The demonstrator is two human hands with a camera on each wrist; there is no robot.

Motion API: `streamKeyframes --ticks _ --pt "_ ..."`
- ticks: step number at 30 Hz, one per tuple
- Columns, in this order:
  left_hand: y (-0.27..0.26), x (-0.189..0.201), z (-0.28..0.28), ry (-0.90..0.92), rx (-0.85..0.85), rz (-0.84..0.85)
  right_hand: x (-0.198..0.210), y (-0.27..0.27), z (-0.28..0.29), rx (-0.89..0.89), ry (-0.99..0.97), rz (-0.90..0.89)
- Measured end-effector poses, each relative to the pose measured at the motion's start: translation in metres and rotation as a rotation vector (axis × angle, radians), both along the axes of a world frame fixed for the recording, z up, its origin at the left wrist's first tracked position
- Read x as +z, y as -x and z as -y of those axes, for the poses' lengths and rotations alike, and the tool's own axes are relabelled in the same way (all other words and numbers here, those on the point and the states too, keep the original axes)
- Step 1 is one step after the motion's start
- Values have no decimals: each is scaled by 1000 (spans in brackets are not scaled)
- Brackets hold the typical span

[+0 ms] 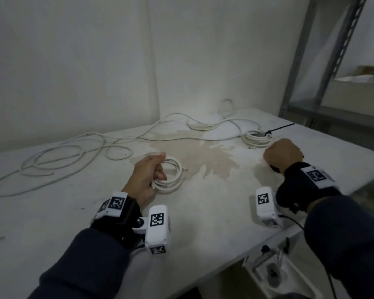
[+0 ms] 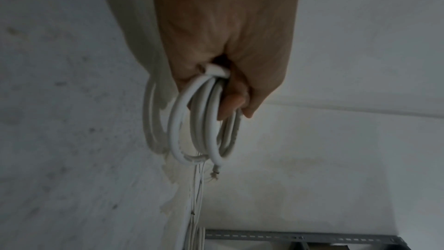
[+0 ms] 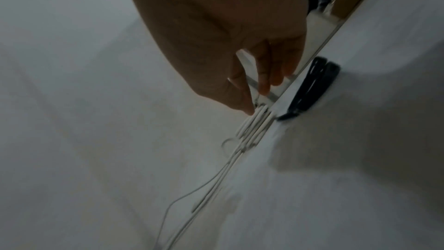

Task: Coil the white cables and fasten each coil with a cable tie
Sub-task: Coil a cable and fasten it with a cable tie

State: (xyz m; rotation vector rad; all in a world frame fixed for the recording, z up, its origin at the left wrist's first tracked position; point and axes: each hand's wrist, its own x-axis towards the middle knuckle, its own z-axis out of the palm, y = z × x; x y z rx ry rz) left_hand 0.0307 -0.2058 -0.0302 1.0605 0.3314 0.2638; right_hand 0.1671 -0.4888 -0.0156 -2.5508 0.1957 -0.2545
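L hand (image 1: 148, 176) fingers curled tight in grip; R hand (image 1: 282, 154) fingers loosely extended, knuckles up.

On the desk (image 1: 203, 212) there are 2 wound coils of white cable: 1 coil (image 1: 171, 175) held by the left hand (image 1: 147, 178), and 1 tied coil (image 1: 256, 138) further back, just beyond the right hand (image 1: 282, 153). 1 black cable tie (image 1: 279, 128) sticks out from that tied coil. Loose white cable (image 1: 58, 156) sprawls across the back and left; the number of separate strands cannot be told. 2 hands are visible.
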Motion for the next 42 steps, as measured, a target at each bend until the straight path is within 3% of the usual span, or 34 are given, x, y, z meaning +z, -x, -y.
streamKeyframes --ticks 5,9,13,19,22,25,32,39,42 --pt "4 -5 -4 9 -29 -27 -5 -11 21 24 165 -130" --pt "5 -6 -5 -3 -31 -48 -7 -13 22 39 175 -134" --pt "7 -7 -5 8 -43 -49 -4 -9 24 -24 35 -73" --pt "5 -6 -9 101 -66 -43 14 10 6 -89 -209 185" --pt "9 -4 -15 104 -68 -28 29 30 -23 42 -349 307" --pt "20 0 -29 50 -46 -18 43 58 -69 267 -664 293" --pt "79 3 -105 -18 113 -10 38 121 -203 654 -1061 -188" --pt "142 -5 -172 91 277 -24 14 163 -307 730 -1503 -641" --pt "143 -4 -178 44 331 -31 6 169 -333 757 -1547 -738"
